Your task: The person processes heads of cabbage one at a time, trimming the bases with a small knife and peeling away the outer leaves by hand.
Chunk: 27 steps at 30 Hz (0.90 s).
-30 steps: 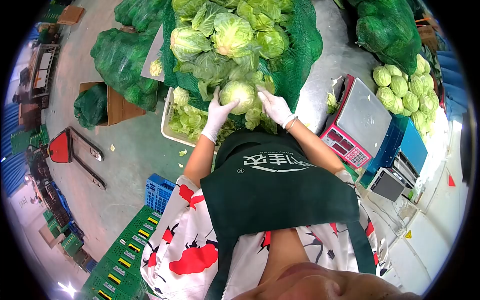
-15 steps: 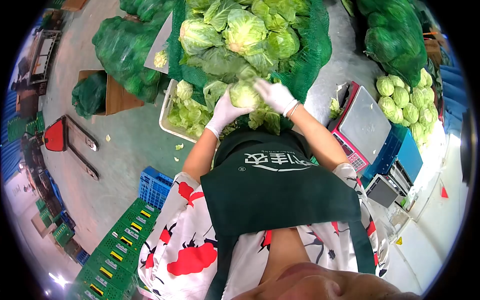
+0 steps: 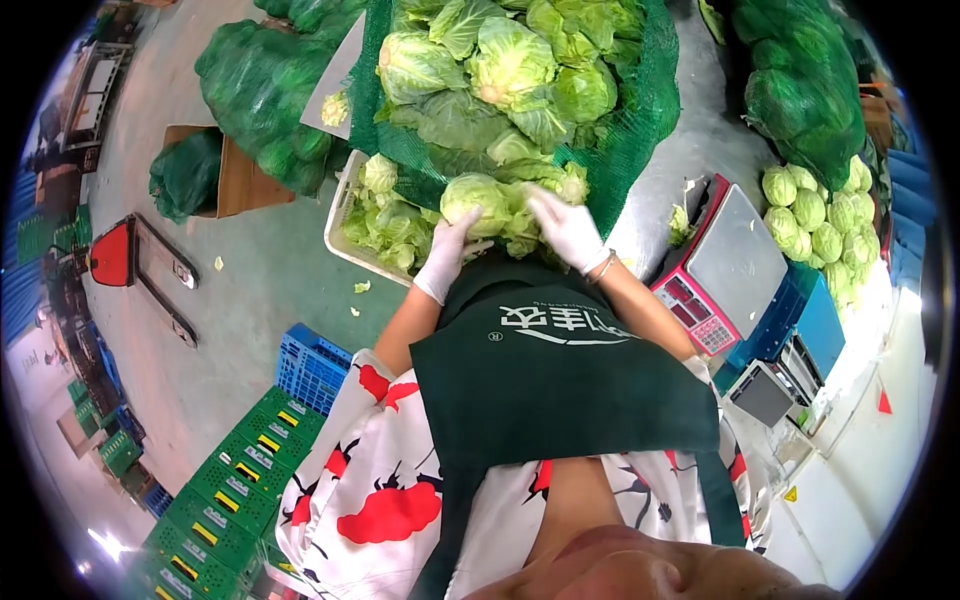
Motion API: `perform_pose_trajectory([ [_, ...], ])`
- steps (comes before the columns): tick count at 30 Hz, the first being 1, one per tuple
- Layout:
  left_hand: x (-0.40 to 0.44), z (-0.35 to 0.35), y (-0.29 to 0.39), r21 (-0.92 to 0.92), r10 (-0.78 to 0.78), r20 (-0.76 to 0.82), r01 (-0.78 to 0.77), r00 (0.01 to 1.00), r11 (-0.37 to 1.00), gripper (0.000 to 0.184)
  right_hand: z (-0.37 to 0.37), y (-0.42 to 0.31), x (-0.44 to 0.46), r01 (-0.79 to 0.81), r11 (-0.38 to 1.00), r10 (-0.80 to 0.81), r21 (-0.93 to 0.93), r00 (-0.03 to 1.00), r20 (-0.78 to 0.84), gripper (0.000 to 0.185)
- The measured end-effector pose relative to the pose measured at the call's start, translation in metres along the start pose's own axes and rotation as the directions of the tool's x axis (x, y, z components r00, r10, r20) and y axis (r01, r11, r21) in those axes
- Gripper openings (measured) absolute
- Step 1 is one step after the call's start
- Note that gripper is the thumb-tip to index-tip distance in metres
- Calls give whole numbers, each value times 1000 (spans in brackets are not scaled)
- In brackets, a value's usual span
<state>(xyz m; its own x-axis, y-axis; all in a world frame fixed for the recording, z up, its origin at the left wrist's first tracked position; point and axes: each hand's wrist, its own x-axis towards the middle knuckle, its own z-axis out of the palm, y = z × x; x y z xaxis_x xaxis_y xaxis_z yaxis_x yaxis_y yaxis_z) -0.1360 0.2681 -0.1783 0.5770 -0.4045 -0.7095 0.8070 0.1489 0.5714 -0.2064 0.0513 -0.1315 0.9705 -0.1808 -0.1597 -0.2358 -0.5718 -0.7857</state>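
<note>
My left hand (image 3: 447, 257), in a white glove, cups a pale green cabbage (image 3: 473, 199) from below and its left side. On the other side my gloved right hand (image 3: 568, 231) has its fingers bent together at a loose outer cabbage leaf (image 3: 517, 213); its fingertips are slightly blurred. Just beyond both hands, a heap of leafy cabbages (image 3: 512, 65) fills an opened green mesh sack (image 3: 640, 130). Beside my left hand stands a white crate (image 3: 343, 238) holding torn-off leaves (image 3: 392, 228).
Right of me sit a red-edged scale (image 3: 735, 255) and a pile of trimmed cabbages (image 3: 812, 212). Full mesh sacks (image 3: 265, 100) and a cardboard box (image 3: 248, 182) are on the left. A red pallet jack (image 3: 115, 252) and green crates (image 3: 235, 480) stand on the floor.
The cabbage and my left hand are lower in the view, nearer my apron. My right hand has moved down and right, with a leaf now spread beside the cabbage. The whole view has shifted slightly.
</note>
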Motion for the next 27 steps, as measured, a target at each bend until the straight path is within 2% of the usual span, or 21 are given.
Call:
perform_pose_trajectory([
  [1,2,1,-2,181,125,-17,-120,992,976,72,-3,20,2,-125,991,126,37,992,-14,38],
  [2,5,-2,-8,358,249,-11,-229,968,905,78,-8,39,5,-183,983,183,11,983,-21,39],
  [3,11,-5,-13,522,366,22,-323,930,790,84,-3,63,3,-177,984,173,-14,974,-146,41],
  [4,15,-4,-10,665,471,93,-407,877,627,106,-2,71,2,-146,979,118,-141,974,-193,43],
  [5,19,-2,-11,757,505,123,-410,855,510,109,-1,80,-3,-124,955,63,-269,973,-224,47],
  [7,4,25,11,889,548,200,-385,812,246,116,-12,43,-6,-194,925,138,-327,973,-187,57],
  [8,8,31,12,910,532,192,-353,825,218,118,-14,29,-6,-173,928,132,-330,981,-143,65],
  [11,18,39,18,939,475,184,-297,860,174,117,-5,7,-1,-51,942,60,-332,998,15,66],
  [14,24,34,21,934,466,271,-347,843,85,116,4,7,15,32,961,2,-274,992,123,62],
  [15,24,31,21,928,464,304,-368,832,51,116,5,12,21,15,967,11,-253,995,98,59],
  [16,13,35,31,939,383,278,-333,881,84,116,4,21,26,-2,973,20,-232,997,75,55],
  [17,10,32,31,938,370,286,-337,884,79,116,4,34,32,-17,977,29,-213,998,53,53],
  [18,6,28,32,937,356,295,-341,887,74,117,13,59,39,123,991,-130,-46,973,-191,45],
  [19,3,23,33,936,343,304,-347,889,68,118,-9,48,41,-150,989,148,-18,987,-67,42],
  [22,5,12,22,900,366,265,-365,892,238,123,-17,57,40,-6,978,-10,-208,997,-72,47],
  [23,6,11,16,887,378,240,-360,894,289,124,-13,57,38,-16,964,7,-264,999,-35,49],
  [24,10,14,10,845,377,204,-357,903,399,124,-12,41,34,-24,947,25,-321,1000,-1,51],
  [25,12,20,9,871,393,205,-350,896,344,123,-12,24,31,-29,925,43,-378,999,29,54],
  [27,12,37,16,914,425,212,-332,880,232,122,-7,7,26,135,903,-76,-408,984,159,60],
])
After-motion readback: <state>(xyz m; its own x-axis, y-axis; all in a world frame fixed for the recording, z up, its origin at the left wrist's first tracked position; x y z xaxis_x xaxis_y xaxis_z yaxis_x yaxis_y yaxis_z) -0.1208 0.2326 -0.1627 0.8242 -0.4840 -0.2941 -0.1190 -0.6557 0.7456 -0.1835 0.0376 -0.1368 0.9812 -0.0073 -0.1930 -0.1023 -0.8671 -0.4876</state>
